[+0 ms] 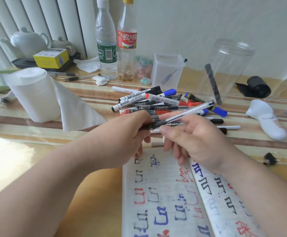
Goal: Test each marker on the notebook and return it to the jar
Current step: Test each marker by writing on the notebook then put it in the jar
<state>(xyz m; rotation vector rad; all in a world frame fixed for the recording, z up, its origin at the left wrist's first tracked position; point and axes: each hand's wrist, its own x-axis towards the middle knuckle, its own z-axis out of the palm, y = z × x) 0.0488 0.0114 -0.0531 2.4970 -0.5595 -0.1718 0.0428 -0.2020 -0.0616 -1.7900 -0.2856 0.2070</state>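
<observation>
A clear-barrelled black gel pen (189,112) is held slanted above the table between both hands. My left hand (130,132) pinches its dark front end or cap. My right hand (195,142) holds the barrel between thumb and fingers. Behind them lies a pile of whiteboard markers and pens (158,101) with black, red and blue caps. The open notebook (165,194) lies below my hands, covered in black, red and blue test strokes. A tall clear jar (228,69) stands at the back right with one dark stick-like item inside.
A paper towel roll (35,94) stands at the left. Two plastic bottles (108,40), a square translucent container (166,71), a white teapot (26,41) and a yellow box (51,58) line the back. A white handheld device (265,118) and a black roll (257,86) lie right.
</observation>
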